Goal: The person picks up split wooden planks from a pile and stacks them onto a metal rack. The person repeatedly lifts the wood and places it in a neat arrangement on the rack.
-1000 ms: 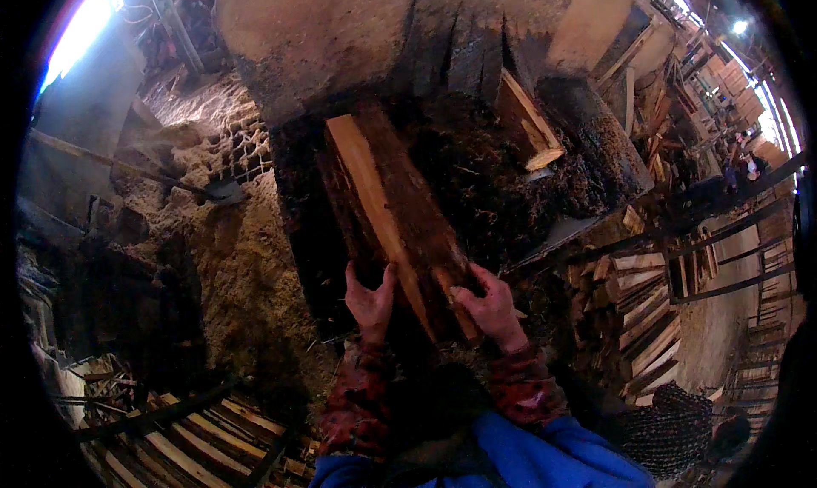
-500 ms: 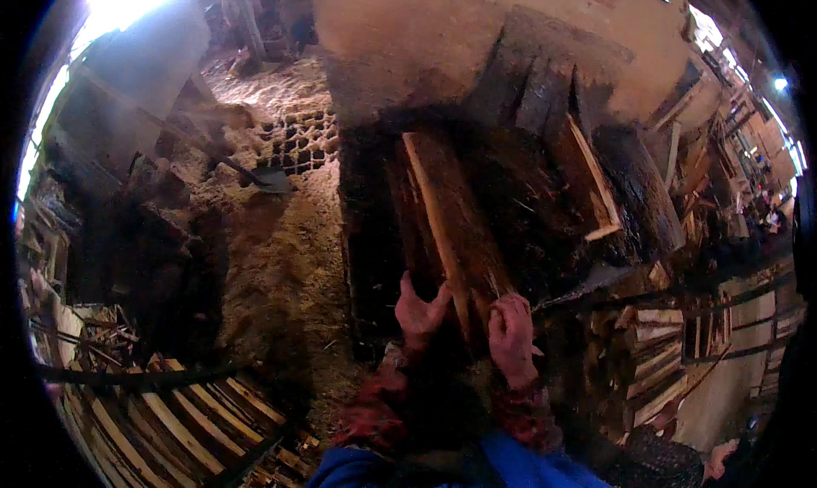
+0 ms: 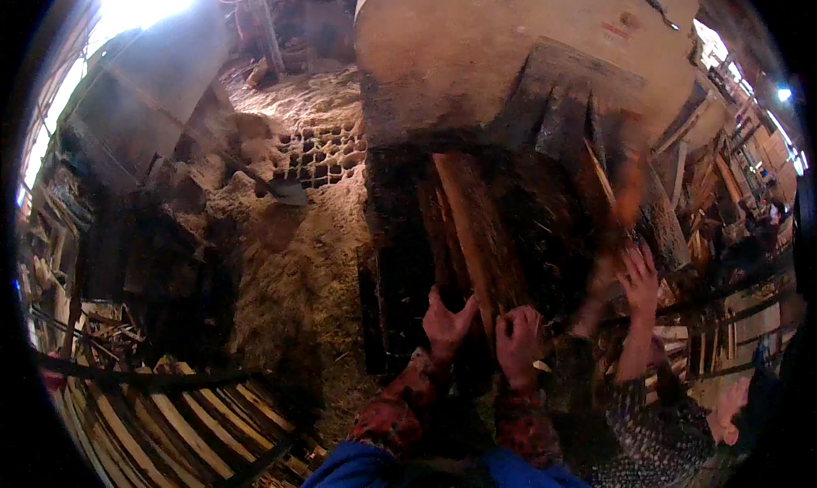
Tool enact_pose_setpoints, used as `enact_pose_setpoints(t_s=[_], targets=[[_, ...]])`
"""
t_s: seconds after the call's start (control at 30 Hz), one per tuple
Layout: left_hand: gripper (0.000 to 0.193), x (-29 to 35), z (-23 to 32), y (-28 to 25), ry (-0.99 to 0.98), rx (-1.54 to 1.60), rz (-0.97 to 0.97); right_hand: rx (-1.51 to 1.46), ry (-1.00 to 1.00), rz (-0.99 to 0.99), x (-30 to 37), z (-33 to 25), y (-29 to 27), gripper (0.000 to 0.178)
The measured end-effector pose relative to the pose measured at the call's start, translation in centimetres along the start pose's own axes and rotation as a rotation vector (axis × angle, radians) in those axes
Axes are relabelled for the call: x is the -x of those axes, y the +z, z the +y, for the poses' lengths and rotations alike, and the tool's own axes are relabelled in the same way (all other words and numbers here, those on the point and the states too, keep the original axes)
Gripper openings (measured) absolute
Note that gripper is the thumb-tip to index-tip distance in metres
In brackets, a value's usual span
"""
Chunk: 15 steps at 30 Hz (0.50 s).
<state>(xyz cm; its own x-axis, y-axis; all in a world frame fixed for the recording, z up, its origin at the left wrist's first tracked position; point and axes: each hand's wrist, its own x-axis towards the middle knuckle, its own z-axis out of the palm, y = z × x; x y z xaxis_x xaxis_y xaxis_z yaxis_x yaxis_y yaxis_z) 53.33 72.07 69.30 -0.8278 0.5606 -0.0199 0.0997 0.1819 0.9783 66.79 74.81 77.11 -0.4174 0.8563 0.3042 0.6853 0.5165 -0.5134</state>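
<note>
Wood workshop: sawdust, stacked boards

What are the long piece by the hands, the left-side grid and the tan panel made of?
Long piece: rough, apparently unfinished wood, streaky brown. Grid: possibly metal, from its regular bars, but crumbly tan material hides the finish. Tan panel: perhaps painted sheet metal; its smooth, stained face leaves that open.

Red, dark-patterned forearm sleeves; blue clothing.
</note>
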Motion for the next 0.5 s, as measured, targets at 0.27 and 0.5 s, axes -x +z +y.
enact_pose_setpoints(t_s=[0.27,0.5], targets=[[0.084,-2.7,-9.8,2.2,-0.151,0.156,-0.101,-0.031,-0.018,0.035,-1.0,-1.3,0.5,0.037],[0.080,-1.4,-0.1,1.5,-0.105,0.056,-0.040,-0.050,-0.019,0.035,-1.6,0.6,-0.4,0.039]])
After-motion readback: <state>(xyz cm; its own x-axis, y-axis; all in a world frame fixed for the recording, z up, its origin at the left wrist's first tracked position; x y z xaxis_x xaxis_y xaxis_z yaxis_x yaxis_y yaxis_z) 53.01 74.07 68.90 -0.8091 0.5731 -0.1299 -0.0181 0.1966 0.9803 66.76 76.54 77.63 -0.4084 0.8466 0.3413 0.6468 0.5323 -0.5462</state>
